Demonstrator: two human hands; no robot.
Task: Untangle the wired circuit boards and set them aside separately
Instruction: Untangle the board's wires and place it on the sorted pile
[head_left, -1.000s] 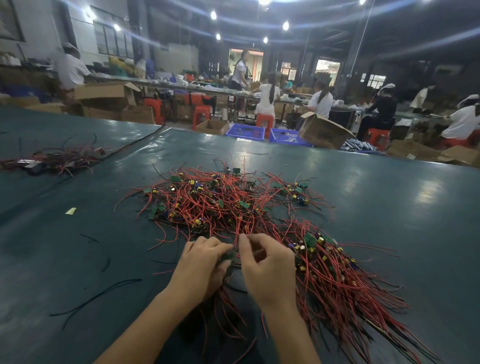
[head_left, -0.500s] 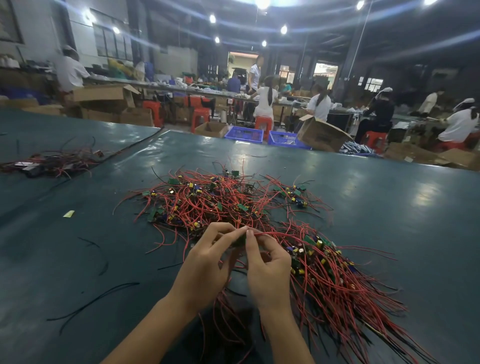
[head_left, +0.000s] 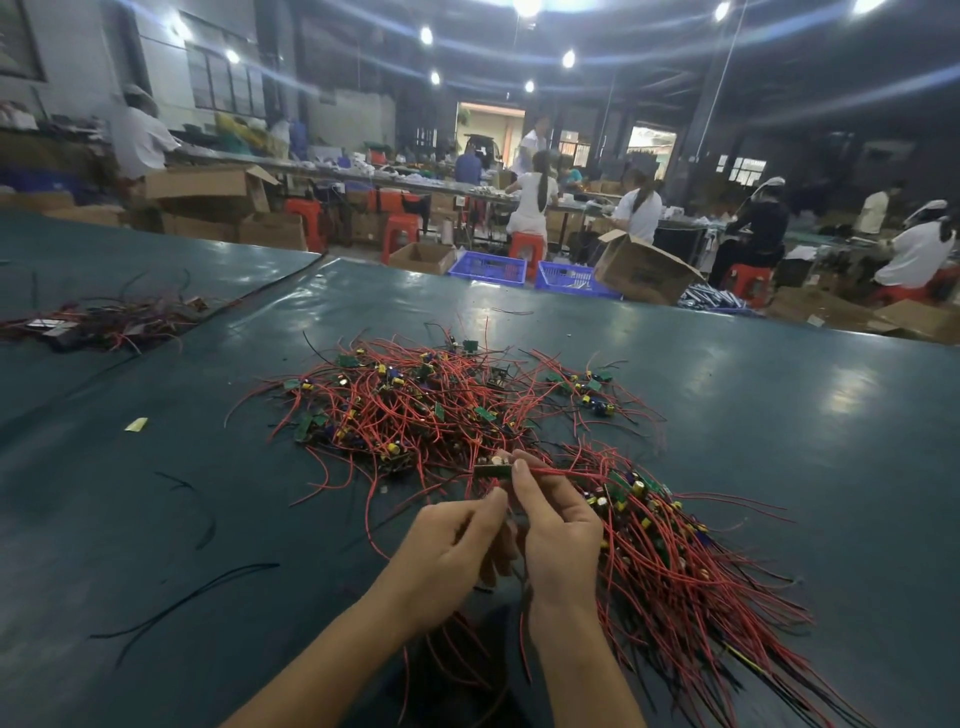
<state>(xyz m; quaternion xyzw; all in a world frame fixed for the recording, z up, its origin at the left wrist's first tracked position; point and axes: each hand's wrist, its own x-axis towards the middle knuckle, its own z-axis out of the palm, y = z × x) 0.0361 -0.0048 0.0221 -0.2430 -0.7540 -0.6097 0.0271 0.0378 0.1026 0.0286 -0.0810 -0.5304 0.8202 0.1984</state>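
A tangled heap of small green circuit boards with red wires (head_left: 415, 405) lies on the dark green table (head_left: 779, 415). To its right runs a second bunch of wired boards (head_left: 675, 545), their red wires fanned toward the near right. My right hand (head_left: 558, 530) pinches one small circuit board (head_left: 491, 470) lifted just above the heaps; a red wire runs right from it. My left hand (head_left: 449, 556) is close beside it, fingers curled on the red wires hanging below the board.
Loose black wires (head_left: 192, 597) and a small yellow scrap (head_left: 136, 424) lie on the table to the left. Another wire pile (head_left: 104, 322) sits far left. Beyond the far edge are cardboard boxes (head_left: 644, 270), blue crates (head_left: 488, 267) and people at benches.
Both hands rose off the pile with one board. My right hand now holds it higher, and my left hand has dropped lower along its wires.
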